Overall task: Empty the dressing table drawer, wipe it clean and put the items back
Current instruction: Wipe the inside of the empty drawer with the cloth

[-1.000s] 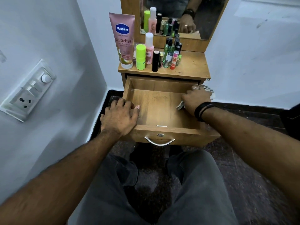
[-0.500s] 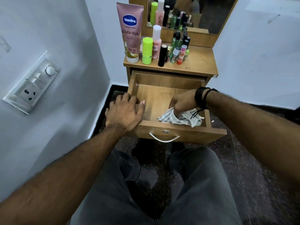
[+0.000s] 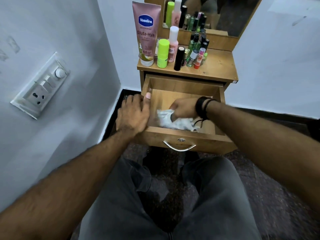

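While grey-trousered knees fill the near edge of the view, the drawer stands pulled out just beyond them, its metal handle facing the person. The left hand rests over the drawer's left wall, fingers curled over the outer side and thumb lying along the inner edge. Just right of it, inside the drawer, the right hand clutches a white cloth with curled fingers, bunching it against the drawer floor close behind the front panel; black bands circle that wrist. Past the cloth, the drawer floor runs bare to the back wall. Beyond and above the hands, on the tabletop, stand a pink tube, a green bottle, a black tube and small bottles, with the mirror behind. A switchboard sits on the wall to the left.
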